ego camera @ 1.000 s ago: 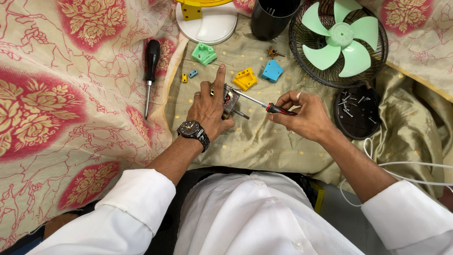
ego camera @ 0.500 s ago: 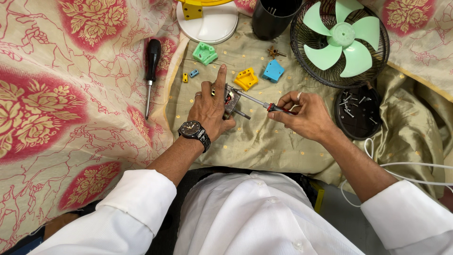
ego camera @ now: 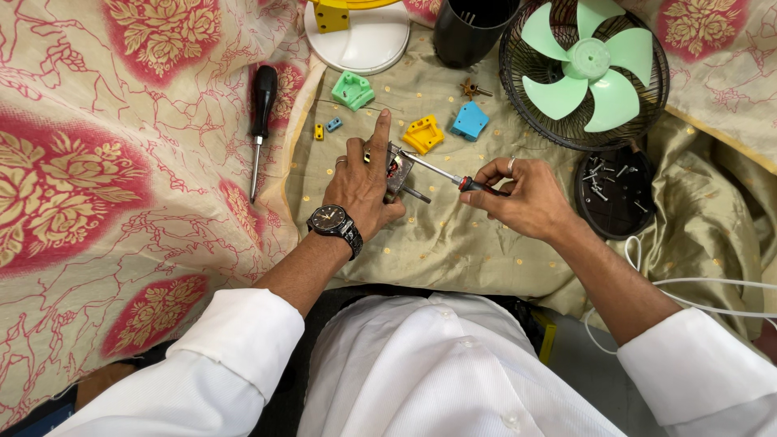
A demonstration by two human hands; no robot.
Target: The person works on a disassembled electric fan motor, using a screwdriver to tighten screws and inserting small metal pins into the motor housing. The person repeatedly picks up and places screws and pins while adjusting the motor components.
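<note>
My left hand (ego camera: pixel 362 182), with a wristwatch on it, presses down on a small metal fan motor (ego camera: pixel 399 172) lying on the olive cloth, its forefinger stretched forward. My right hand (ego camera: pixel 518 197) grips a slim screwdriver (ego camera: pixel 443 173) with a red-and-black handle. The screwdriver's shaft slants up to the left and its tip meets the top of the motor. A short shaft sticks out of the motor toward me.
Around the motor lie a yellow plastic part (ego camera: pixel 423 134), a blue part (ego camera: pixel 469 121), a green part (ego camera: pixel 353 90) and tiny pieces (ego camera: pixel 324 129). A larger black-handled screwdriver (ego camera: pixel 261 121) lies left. A green-bladed fan in its grille (ego camera: pixel 584 71), a black lid with screws (ego camera: pixel 617 191), a white base (ego camera: pixel 358 37) and a black cup (ego camera: pixel 471 31) stand behind.
Both hands keep their places on the motor and the screwdriver; the right hand's fingers have shifted slightly on the handle.
</note>
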